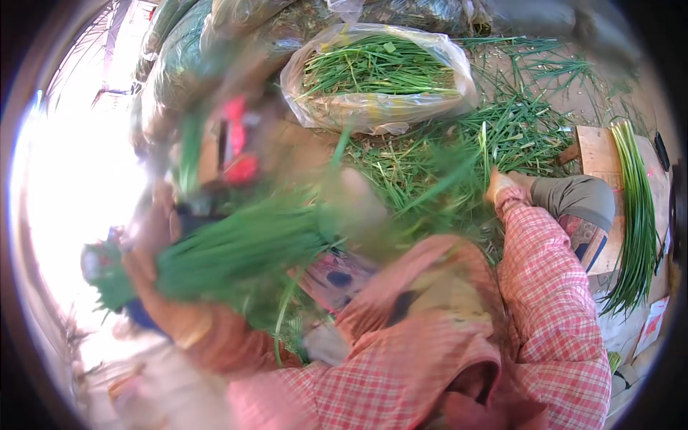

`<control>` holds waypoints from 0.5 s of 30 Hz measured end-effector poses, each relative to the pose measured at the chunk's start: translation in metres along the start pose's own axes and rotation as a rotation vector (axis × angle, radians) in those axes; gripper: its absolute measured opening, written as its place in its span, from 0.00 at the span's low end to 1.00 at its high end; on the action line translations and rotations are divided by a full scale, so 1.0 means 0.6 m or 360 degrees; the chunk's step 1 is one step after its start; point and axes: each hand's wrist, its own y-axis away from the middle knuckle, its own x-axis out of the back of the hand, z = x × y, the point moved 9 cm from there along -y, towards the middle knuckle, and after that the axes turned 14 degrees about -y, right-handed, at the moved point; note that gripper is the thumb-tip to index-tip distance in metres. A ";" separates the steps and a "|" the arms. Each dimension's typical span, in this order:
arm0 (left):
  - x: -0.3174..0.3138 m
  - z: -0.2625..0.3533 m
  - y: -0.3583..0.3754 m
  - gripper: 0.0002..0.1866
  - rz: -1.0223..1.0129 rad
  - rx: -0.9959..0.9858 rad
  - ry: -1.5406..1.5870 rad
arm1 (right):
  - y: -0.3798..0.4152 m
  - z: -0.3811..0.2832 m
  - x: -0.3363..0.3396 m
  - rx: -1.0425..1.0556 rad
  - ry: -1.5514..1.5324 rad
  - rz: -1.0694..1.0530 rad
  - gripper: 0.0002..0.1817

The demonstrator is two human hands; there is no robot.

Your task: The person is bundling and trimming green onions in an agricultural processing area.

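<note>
A thick bunch of long green chives lies across the left half of the view, blurred by motion. My left hand is wrapped around the bunch towards its left end, below an orange-brown sleeve. My right hand is by the right end of the bunch, above my lap. It is so smeared that its fingers cannot be made out. Loose green leaves show beneath and beyond it. Checked pink cloth covers my lap and legs.
An opened clear plastic bag of cut greens stands ahead. Full plastic bags are stacked at the upper left. Another chive bunch lies over a wooden board on the right. A blurred red item is left of centre.
</note>
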 end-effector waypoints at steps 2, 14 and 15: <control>-0.037 0.005 0.011 0.18 -0.0150 -0.0003 -0.0001 | 0.002 -0.132 0.080 0.0503 0.0009 0.0272 0.38; 0.043 -0.179 -0.037 0.27 -0.0357 0.0416 0.0500 | 0.386 -0.555 0.088 0.2272 -0.0974 -0.1772 0.23; 0.058 -0.196 -0.030 0.27 -0.0251 0.0398 0.0215 | 0.362 -0.518 0.065 0.2055 -0.1082 -0.1834 0.23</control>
